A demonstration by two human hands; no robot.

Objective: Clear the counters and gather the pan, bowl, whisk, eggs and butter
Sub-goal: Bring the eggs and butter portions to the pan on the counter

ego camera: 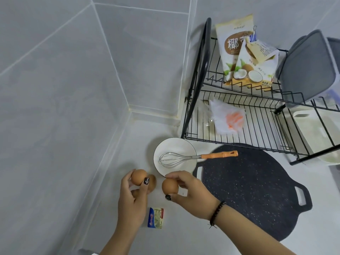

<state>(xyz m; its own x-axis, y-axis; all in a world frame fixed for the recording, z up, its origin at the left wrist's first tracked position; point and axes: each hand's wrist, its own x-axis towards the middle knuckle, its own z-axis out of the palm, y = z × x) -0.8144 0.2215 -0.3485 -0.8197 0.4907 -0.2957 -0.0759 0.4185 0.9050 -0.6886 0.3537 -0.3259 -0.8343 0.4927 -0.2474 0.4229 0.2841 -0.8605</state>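
My left hand (131,203) grips a brown egg (138,177) just above the counter, and another egg (152,183) lies partly hidden behind it. My right hand (191,196) holds a second brown egg (169,186) beside the white bowl (185,146). A metal whisk (172,159) with an orange handle rests in the bowl. The black speckled flat pan (257,190) lies to the right, its handle touching the bowl. A small wrapped butter portion (156,218) lies on the counter between my wrists.
A black wire dish rack (257,111) stands behind the pan, holding coconut-print bags (242,57), a grey lidded container (307,69), a plastic packet (228,118) and a white board (320,133). Tiled walls (73,89) meet in a corner at the left.
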